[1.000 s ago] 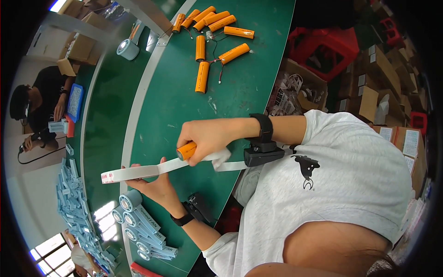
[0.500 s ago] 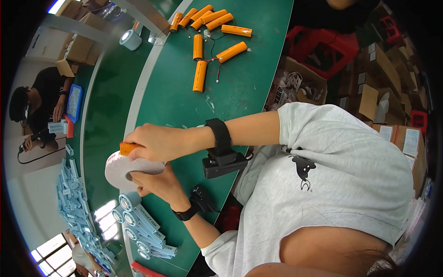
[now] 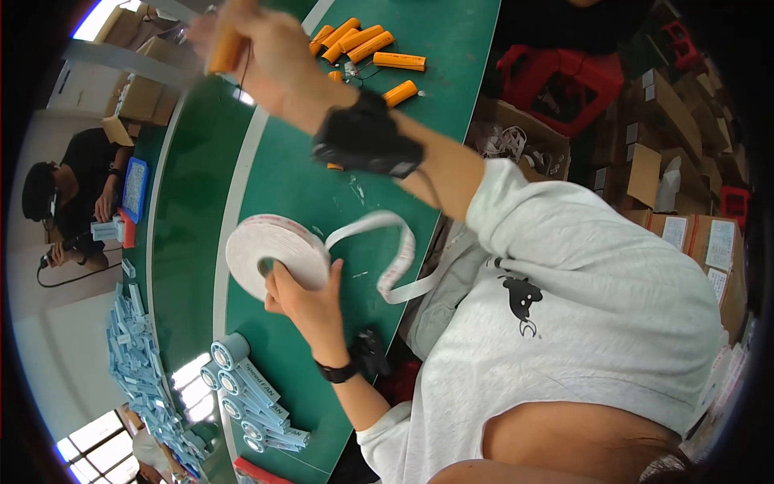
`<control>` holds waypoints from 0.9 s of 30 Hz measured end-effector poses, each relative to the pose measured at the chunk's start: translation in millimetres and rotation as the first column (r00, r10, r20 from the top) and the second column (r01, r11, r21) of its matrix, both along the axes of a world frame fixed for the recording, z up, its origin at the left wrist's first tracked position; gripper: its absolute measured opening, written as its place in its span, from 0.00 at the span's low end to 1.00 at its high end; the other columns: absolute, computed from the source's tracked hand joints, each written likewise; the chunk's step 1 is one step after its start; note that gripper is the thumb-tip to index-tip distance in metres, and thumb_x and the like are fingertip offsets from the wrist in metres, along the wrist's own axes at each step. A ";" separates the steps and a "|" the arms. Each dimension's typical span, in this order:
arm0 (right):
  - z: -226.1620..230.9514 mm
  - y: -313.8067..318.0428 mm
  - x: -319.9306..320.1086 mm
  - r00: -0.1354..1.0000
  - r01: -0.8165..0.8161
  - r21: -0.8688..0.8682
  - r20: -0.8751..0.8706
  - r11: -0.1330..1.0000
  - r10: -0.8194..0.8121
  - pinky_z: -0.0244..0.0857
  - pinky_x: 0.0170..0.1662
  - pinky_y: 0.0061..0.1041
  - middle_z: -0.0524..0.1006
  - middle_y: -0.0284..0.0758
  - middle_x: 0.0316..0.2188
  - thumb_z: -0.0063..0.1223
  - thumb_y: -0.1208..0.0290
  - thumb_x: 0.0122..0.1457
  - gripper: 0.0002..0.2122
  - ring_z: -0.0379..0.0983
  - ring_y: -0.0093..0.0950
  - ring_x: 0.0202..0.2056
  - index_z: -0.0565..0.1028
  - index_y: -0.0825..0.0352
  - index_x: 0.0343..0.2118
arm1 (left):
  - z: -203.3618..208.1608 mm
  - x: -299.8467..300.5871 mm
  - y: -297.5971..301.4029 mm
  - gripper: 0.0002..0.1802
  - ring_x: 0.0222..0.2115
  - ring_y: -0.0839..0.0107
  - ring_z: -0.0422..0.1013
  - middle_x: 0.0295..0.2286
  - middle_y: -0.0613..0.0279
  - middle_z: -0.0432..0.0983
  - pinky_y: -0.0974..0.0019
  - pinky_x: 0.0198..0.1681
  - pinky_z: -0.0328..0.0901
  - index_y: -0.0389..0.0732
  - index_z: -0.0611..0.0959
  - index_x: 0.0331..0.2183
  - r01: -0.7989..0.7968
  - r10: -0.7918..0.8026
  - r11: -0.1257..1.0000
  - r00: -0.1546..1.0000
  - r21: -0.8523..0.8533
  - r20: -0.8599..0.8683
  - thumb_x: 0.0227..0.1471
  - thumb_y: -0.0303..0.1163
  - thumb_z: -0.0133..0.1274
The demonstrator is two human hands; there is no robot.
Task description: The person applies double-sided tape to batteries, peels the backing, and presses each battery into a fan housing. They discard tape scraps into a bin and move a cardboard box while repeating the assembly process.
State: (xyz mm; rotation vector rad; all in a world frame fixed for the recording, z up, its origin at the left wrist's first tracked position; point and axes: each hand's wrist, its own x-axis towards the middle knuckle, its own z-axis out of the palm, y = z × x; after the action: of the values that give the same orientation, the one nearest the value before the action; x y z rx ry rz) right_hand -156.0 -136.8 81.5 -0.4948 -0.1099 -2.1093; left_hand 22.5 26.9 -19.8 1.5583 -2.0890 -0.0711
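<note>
My left hand [image 3: 313,310] grips a large white tape roll [image 3: 262,238], fingers in its core and thumb at its rim. A loose tape strip [image 3: 395,270] curls from the roll toward the table's near edge. At the upper left, my right hand [image 3: 274,60], smeared by motion, holds an orange cylindrical battery [image 3: 229,47] with a thin dark wire hanging down. Beyond my right forearm, several orange batteries [image 3: 367,39] with wires lie on the green table [image 3: 322,202]; the forearm covers some. Light blue handheld fans [image 3: 250,387] lie in a row below the roll.
Across a metal rail [image 3: 234,194], a person [image 3: 76,177] works beside a blue tray [image 3: 131,189]. A heap of light blue parts [image 3: 141,355] lies along that side. Cardboard boxes [image 3: 693,234] and a red stool [image 3: 564,81] stand at the right.
My right hand has swung up and away from the roll with the battery. The roll in my left hand has shifted right, and a loose tape strip now shows.
</note>
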 end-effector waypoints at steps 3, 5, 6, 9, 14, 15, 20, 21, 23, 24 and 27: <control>8.2 26.5 -1.7 0.902 -0.098 -0.005 -0.423 0.995 0.087 0.64 0.41 0.21 0.72 0.39 0.37 0.47 0.73 0.54 0.14 0.70 0.26 0.39 0.67 0.73 0.42 | -0.3 24.9 -18.0 0.34 0.46 0.52 0.60 0.41 0.47 0.67 0.52 0.52 0.44 0.29 0.65 0.46 0.196 -0.202 0.976 0.978 0.094 0.059 0.37 0.31 0.58; -2.9 33.1 -11.8 0.787 -0.146 -0.016 -0.607 0.989 0.106 0.63 0.42 0.17 0.72 0.36 0.38 0.49 0.69 0.55 0.16 0.69 0.24 0.40 0.66 0.71 0.44 | 23.8 35.0 -26.4 0.31 0.47 0.53 0.60 0.42 0.48 0.67 0.52 0.51 0.47 0.31 0.66 0.46 0.243 -0.219 0.947 0.967 0.208 -0.134 0.38 0.29 0.57; -20.0 30.2 -13.8 0.757 -0.143 -0.022 -0.646 0.990 0.095 0.63 0.41 0.16 0.72 0.34 0.36 0.51 0.70 0.54 0.16 0.69 0.21 0.37 0.67 0.72 0.44 | 38.3 45.8 -27.3 0.28 0.47 0.53 0.60 0.43 0.50 0.67 0.53 0.51 0.49 0.33 0.68 0.45 0.320 -0.217 0.898 0.919 0.302 -0.330 0.39 0.26 0.55; -46.8 40.6 -21.7 0.667 -0.108 0.017 -0.740 0.994 0.085 0.64 0.38 0.14 0.73 0.32 0.33 0.53 0.71 0.51 0.16 0.69 0.18 0.33 0.69 0.72 0.43 | 64.9 121.2 -23.3 0.24 0.41 0.56 0.65 0.43 0.53 0.67 0.62 0.44 0.60 0.39 0.74 0.40 0.043 -0.021 0.995 0.973 -0.090 0.229 0.35 0.24 0.57; -52.4 53.8 -9.9 0.538 -0.226 -0.019 -0.836 0.974 0.109 0.64 0.39 0.16 0.73 0.33 0.36 0.52 0.71 0.53 0.17 0.70 0.21 0.36 0.68 0.72 0.45 | 52.3 225.8 -10.8 0.29 0.36 0.57 0.65 0.40 0.53 0.68 0.60 0.40 0.60 0.44 0.73 0.43 -0.222 0.142 0.898 0.964 0.381 0.225 0.31 0.26 0.58; -50.7 53.0 -6.8 0.539 -0.229 -0.018 -0.835 0.973 0.111 0.64 0.39 0.16 0.73 0.33 0.36 0.52 0.71 0.53 0.17 0.70 0.21 0.36 0.68 0.72 0.45 | 54.7 218.1 -11.3 0.29 0.36 0.57 0.65 0.40 0.53 0.68 0.60 0.40 0.60 0.44 0.73 0.43 -0.225 0.145 0.897 0.963 0.381 0.227 0.31 0.26 0.58; -35.9 65.6 14.8 0.497 -0.390 -0.199 -0.867 0.899 0.024 0.68 0.39 0.30 0.68 0.48 0.43 0.54 0.67 0.48 0.22 0.72 0.30 0.35 0.66 0.74 0.45 | 41.9 139.6 9.8 0.29 0.36 0.56 0.63 0.38 0.53 0.67 0.59 0.39 0.59 0.44 0.73 0.43 -0.386 0.326 0.873 0.916 0.297 0.233 0.32 0.28 0.60; -32.6 69.8 19.6 0.530 -0.465 -0.198 -0.843 0.863 0.092 0.67 0.39 0.29 0.68 0.48 0.44 0.56 0.66 0.47 0.24 0.72 0.30 0.35 0.66 0.74 0.46 | 32.0 132.5 13.4 0.28 0.39 0.55 0.62 0.39 0.53 0.67 0.60 0.39 0.60 0.44 0.74 0.41 -0.401 0.337 0.891 0.899 0.215 0.281 0.32 0.28 0.60; -28.2 76.6 23.3 0.544 -0.531 -0.193 -0.824 0.825 0.158 0.67 0.39 0.28 0.67 0.49 0.45 0.57 0.65 0.45 0.27 0.72 0.30 0.34 0.65 0.73 0.47 | 29.5 127.8 15.7 0.27 0.41 0.54 0.62 0.40 0.53 0.67 0.60 0.40 0.60 0.44 0.75 0.40 -0.399 0.343 0.907 0.886 0.135 0.312 0.32 0.29 0.60; -23.1 79.5 30.9 0.538 -0.588 -0.187 -0.817 0.787 0.209 0.67 0.39 0.27 0.68 0.48 0.44 0.58 0.66 0.44 0.27 0.71 0.29 0.34 0.65 0.73 0.47 | 48.9 130.1 30.3 0.24 0.43 0.53 0.60 0.42 0.54 0.66 0.60 0.41 0.60 0.43 0.76 0.38 -0.297 0.260 0.939 0.943 0.176 0.205 0.33 0.29 0.60; -23.0 83.8 26.2 0.510 -0.622 -0.143 -0.820 0.770 0.259 0.67 0.38 0.25 0.69 0.46 0.42 0.59 0.67 0.41 0.28 0.71 0.28 0.34 0.66 0.73 0.47 | 57.5 131.4 27.8 0.18 0.47 0.52 0.58 0.44 0.54 0.65 0.60 0.43 0.60 0.41 0.78 0.34 0.038 -0.025 0.976 0.998 0.215 -0.064 0.34 0.29 0.59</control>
State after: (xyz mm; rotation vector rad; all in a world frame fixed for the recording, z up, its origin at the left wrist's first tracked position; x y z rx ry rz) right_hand -129.8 -53.1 58.5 -1.4415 -0.1851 -1.1785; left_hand 153.9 54.7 37.7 1.6252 -2.1150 -0.3641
